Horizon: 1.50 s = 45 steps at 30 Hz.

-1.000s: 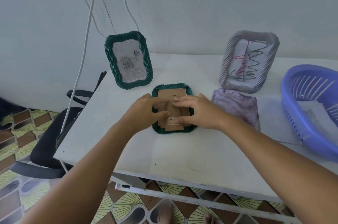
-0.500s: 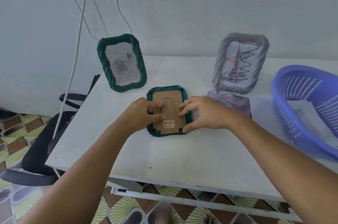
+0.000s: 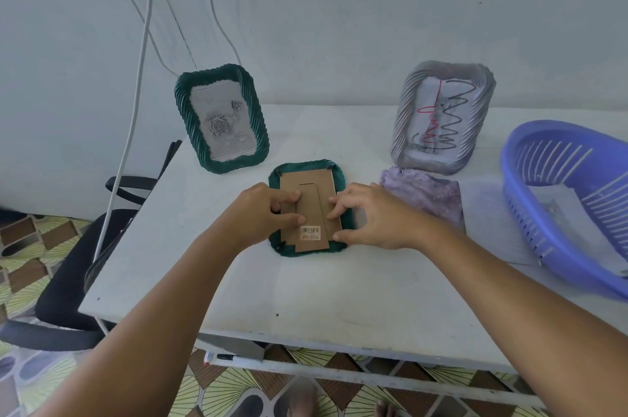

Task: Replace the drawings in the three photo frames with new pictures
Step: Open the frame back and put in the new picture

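A green photo frame (image 3: 307,167) lies face down in the middle of the white table (image 3: 306,287), its brown cardboard back (image 3: 307,185) facing up. My left hand (image 3: 260,212) pinches the back's left edge; my right hand (image 3: 370,216) presses fingertips on its right edge and lower corner. A second green frame (image 3: 221,117) with a grey rose picture stands upright at the back left. A silver frame (image 3: 441,117) with a red and black scribble drawing leans at the back right. A purple picture (image 3: 424,194) lies flat in front of it.
A blue plastic basket (image 3: 574,205) holding papers sits at the right edge, with a white sheet (image 3: 492,222) beside it. White cables (image 3: 136,83) hang down the wall at the left. A black chair (image 3: 68,280) stands left of the table.
My hands have spread apart from the middle of the cardboard back to its left and right edges. The head view has shifted slightly.
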Each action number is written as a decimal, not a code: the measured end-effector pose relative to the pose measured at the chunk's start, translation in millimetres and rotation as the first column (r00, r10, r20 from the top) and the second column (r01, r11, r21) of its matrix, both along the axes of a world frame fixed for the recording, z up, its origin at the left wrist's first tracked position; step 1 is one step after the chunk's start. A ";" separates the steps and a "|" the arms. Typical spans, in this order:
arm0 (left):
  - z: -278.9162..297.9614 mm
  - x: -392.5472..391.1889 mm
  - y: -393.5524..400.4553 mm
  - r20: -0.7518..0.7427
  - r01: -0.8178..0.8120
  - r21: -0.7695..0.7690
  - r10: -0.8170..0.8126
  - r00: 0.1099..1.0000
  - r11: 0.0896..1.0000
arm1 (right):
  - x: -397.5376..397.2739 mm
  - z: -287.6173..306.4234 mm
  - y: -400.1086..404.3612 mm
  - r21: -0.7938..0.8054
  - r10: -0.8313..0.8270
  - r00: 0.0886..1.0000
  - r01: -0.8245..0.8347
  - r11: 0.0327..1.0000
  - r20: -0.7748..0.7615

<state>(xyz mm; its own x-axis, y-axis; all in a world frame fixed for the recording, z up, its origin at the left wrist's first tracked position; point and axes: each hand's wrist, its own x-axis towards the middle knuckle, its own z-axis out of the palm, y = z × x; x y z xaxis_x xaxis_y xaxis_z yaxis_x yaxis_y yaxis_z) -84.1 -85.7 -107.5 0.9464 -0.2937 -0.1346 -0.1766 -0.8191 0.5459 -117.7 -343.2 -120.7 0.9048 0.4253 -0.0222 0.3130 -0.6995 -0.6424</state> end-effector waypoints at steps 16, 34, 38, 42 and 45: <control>-10.9 -10.6 -1.4 0.071 -0.223 0.070 0.218 0.973 0.972 | 10.7 -7.8 14.5 -0.374 -0.336 0.938 0.342 0.862 0.085; 55.8 -10.1 -41.8 0.044 -0.207 -0.226 0.223 0.974 0.952 | 5.6 33.7 35.6 0.555 -0.456 0.880 0.446 0.703 -0.129; 77.3 -9.2 -54.8 -0.138 -0.243 -0.478 0.202 0.970 0.844 | 4.0 43.5 48.3 0.616 -0.335 0.923 0.379 0.691 -0.192; 82.7 -5.1 -50.7 -0.195 -0.290 -0.577 0.216 0.957 0.764 | 1.8 51.6 51.1 0.609 -0.237 0.948 0.318 0.727 -0.212; 77.7 -6.5 -42.2 -0.228 -0.344 -0.615 0.258 0.939 0.710 | -0.7 53.4 48.4 0.572 -0.321 0.942 0.318 0.756 -0.099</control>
